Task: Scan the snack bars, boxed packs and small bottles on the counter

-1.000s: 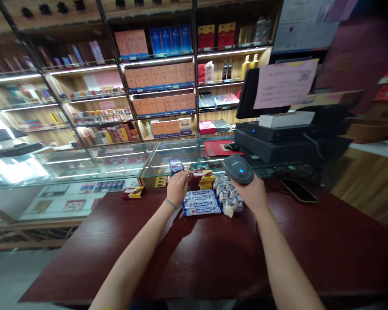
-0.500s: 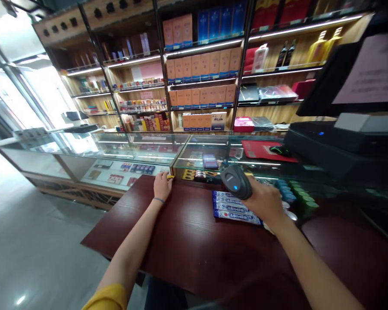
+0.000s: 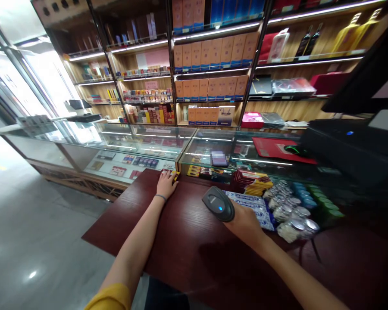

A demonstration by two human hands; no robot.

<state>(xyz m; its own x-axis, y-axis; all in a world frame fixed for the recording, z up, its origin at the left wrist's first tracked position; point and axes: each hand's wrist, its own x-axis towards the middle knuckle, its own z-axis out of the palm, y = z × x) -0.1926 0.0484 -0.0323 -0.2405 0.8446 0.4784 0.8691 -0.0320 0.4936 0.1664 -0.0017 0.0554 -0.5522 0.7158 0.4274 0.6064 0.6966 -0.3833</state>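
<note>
In my right hand [image 3: 247, 221] is a black barcode scanner [image 3: 217, 204], its blue light lit and its head pointing left above the brown tabletop [image 3: 184, 224]. The fingers wrap round its handle, which is mostly hidden. My left hand [image 3: 167, 185] lies at the table's far edge, its fingers closed over a small yellow-and-red packet [image 3: 175, 175] that they partly cover. Blue-and-white wrapped packs [image 3: 258, 211] lie in a row behind and right of the scanner. Beyond them is a stack of yellow-and-dark-red packets [image 3: 254, 181].
Several small silver-lidded jars [image 3: 292, 228] and rows of blue and green containers [image 3: 325, 201] stand at the right. A glass display counter [image 3: 148, 142] runs behind the table. A red mat [image 3: 274, 148] and a dark checkout machine [image 3: 339, 142] sit on the counter.
My right hand has brought the scanner left and down, uncovering the jars and the packet stack. The view has shifted slightly. My left hand stays at the far edge with the small packet.
</note>
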